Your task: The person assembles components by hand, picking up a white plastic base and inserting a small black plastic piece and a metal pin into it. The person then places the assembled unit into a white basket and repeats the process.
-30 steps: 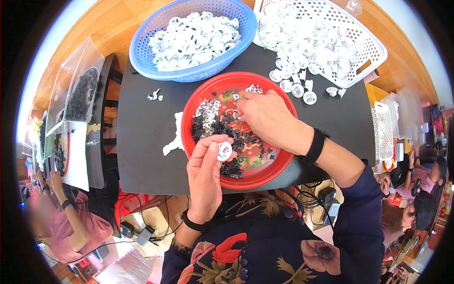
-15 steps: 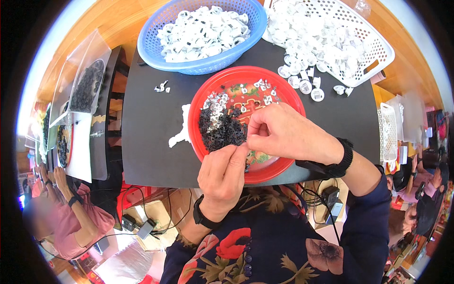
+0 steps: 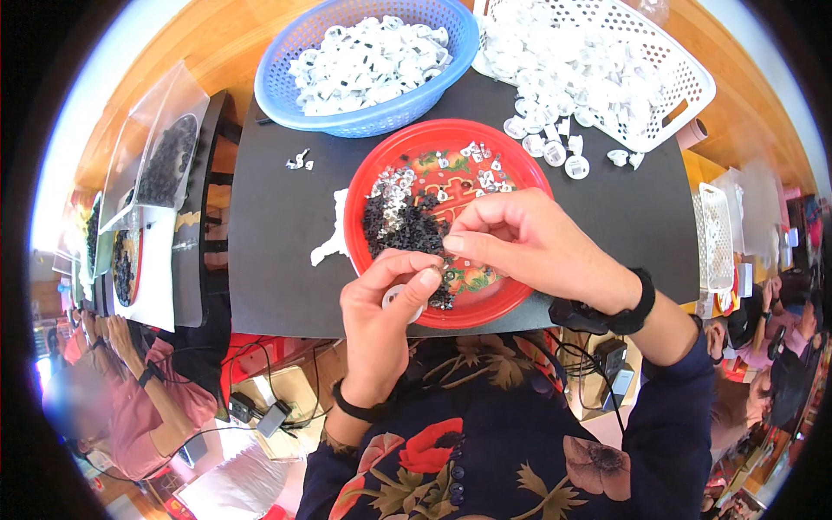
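1. At the near-left edge of the red tray point(image 3: 442, 129), the left hand point(image 3: 374, 325) is curling its fingers, thumb pressed over, and is gripping a white round piece point(image 3: 393, 295), partly hidden.
2. Above the tray's middle, the right hand point(image 3: 529, 243) is pointing leftward, thumb and forefinger pinching together at the tips; whether they are holding anything cannot be told.
3. Both forearms point(image 3: 663, 325) are angling inward from the tray's near side, bringing the fingertips close together.
4. Small black parts point(image 3: 403, 227) are lying heaped in the tray's left half.
5. Beyond the tray, a blue basket point(image 3: 290, 102) at far left and a white basket point(image 3: 680, 82) at far right are holding white pieces point(image 3: 373, 65).
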Motion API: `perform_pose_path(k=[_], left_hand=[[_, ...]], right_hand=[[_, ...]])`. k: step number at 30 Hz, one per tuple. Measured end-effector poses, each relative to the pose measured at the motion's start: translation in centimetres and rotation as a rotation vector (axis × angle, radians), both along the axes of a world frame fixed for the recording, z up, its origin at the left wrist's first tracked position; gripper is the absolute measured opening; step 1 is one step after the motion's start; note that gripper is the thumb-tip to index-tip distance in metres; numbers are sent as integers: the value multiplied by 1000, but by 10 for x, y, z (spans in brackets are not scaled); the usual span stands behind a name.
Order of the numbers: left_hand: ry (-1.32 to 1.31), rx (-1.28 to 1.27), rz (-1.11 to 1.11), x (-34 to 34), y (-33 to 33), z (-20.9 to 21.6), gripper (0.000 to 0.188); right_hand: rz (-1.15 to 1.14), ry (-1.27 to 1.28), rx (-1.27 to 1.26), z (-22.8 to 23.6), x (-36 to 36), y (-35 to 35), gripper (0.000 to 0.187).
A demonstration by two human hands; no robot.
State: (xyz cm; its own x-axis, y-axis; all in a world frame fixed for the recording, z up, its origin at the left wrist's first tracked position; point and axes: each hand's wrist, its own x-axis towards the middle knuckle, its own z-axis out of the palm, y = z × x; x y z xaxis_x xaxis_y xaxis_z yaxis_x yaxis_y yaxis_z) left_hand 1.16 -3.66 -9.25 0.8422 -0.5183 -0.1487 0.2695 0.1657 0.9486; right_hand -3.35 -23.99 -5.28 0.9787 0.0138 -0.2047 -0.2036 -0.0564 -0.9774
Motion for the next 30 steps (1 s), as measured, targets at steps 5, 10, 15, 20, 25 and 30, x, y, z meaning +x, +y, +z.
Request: perform_pose_path(k=[5,10,15,20,25,30], left_hand=[[764,-480,-193,6,1,-14,21],[812,-490,-252,2,0,-18,20],[804,-502,-241,1,-3,-18,19],[746,-395,-207,-1,-5,-18,22],[428,-299,-145,-1,-10,-10,33],[-118,-109,115,-6,-20,-14,41]], right_hand=[[-114,-232,-245,0,-16,10,5],[-92,-477,-375,-12,-15,16,8],[-78,-528,-458,-18,-16,19,6],[-36,-575,-658,-20,-13,20,8],[-115,-412,-428,-14,-23,25,4],[-84,-10,264,-21,-34,36,11]])
